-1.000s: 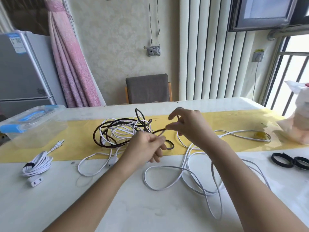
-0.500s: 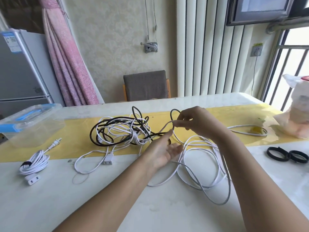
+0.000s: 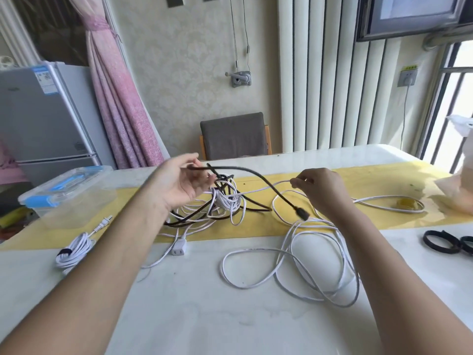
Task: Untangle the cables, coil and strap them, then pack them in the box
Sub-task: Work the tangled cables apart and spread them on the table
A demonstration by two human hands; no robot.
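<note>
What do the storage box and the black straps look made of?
Storage box: clear, glossy plastic; the yellow runner shows through its walls. Black straps: matte, probably fabric hook-and-loop; too small to confirm.
</note>
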